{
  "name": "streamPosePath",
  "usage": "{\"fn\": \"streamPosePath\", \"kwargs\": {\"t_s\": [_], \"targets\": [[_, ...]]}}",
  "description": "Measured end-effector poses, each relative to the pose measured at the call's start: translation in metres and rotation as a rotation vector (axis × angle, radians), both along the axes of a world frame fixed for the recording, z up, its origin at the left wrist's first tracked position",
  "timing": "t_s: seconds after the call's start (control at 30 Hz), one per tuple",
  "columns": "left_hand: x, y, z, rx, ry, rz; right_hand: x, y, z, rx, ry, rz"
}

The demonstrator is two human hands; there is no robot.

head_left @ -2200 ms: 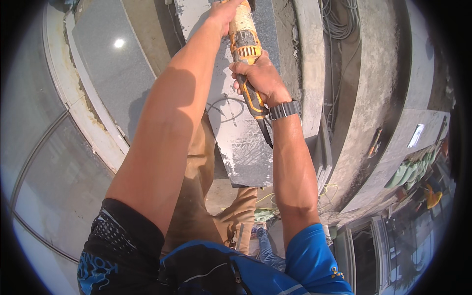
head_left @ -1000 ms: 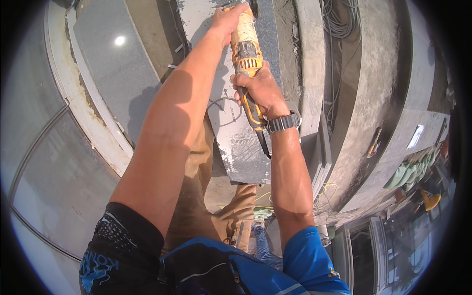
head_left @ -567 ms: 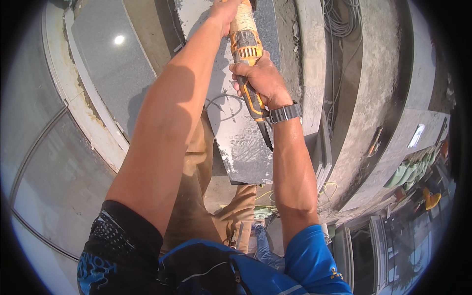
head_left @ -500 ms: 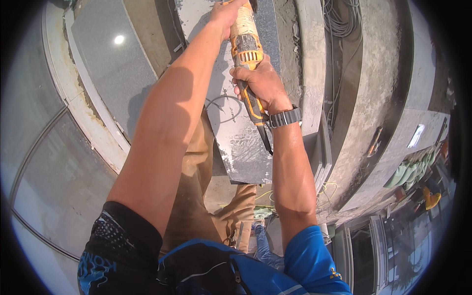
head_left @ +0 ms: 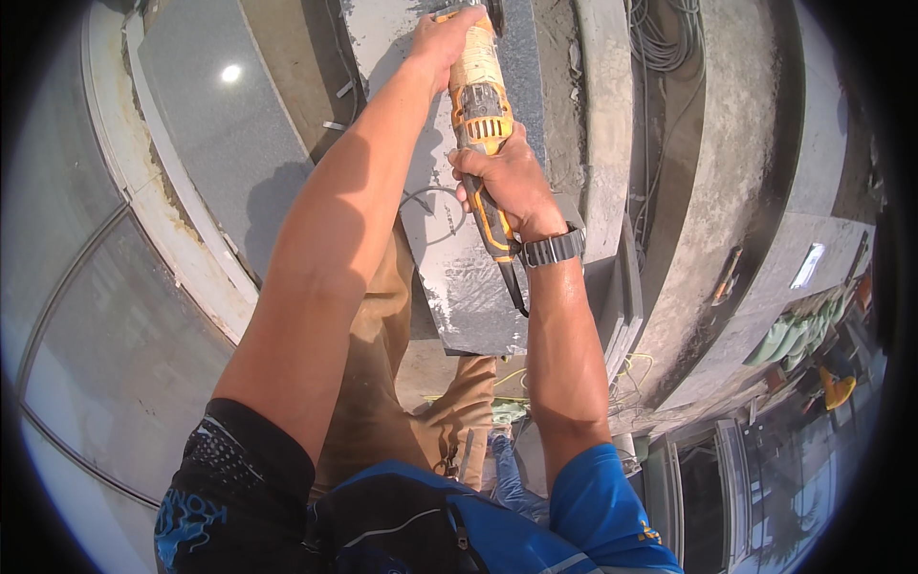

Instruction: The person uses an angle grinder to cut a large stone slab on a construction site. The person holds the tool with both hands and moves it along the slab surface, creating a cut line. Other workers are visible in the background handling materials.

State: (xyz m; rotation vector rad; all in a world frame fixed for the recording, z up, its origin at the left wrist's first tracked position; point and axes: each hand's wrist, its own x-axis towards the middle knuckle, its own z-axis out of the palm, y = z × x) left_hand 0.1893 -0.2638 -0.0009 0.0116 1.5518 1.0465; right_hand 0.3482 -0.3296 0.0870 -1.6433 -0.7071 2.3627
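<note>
Both my hands hold a yellow and black angle grinder (head_left: 484, 129) over a long grey stone slab (head_left: 459, 297) with white patches on its face. My left hand (head_left: 443, 46) is closed round the front of the body, where pale tape is wrapped. Round the slim rear handle my right hand (head_left: 512, 182) is closed, thumb across the top. A dark edge at the tool's head shows near the upper rim of the picture; the rest of the head is hidden. From the handle's end a black cord (head_left: 513, 287) trails down.
A smooth grey slab (head_left: 215, 91) lies to the left beside a pale ledge. Coiled grey cable (head_left: 666, 36) sits at the upper right. Curved concrete steps (head_left: 722, 143) run along the right, with green sacks (head_left: 798, 335) beyond. Thin grey slabs (head_left: 626, 297) lean by my right forearm.
The grinder and both hands have shifted a little toward me along the slab, so more of the tool's front now shows. The grip of each hand is unchanged.
</note>
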Motion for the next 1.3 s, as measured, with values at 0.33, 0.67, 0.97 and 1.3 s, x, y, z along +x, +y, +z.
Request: {"fn": "streamPosePath", "kwargs": {"t_s": [0.33,0.67,0.97,1.3], "targets": [[-0.003,0.000,-0.010,0.001,-0.002,-0.009,-0.014,0.028,-0.015,-0.006,0.002,0.043],[0.000,-0.008,-0.017,-0.004,-0.005,-0.036,0.000,-0.004,0.008,-0.002,-0.075,0.048],[0.011,-0.021,-0.003,0.020,-0.038,0.018,0.013,-0.022,0.013,-0.009,-0.065,0.030],[0.019,-0.032,0.003,-0.029,-0.042,-0.005,0.021,-0.034,0.014,-0.036,-0.082,0.036]]}}
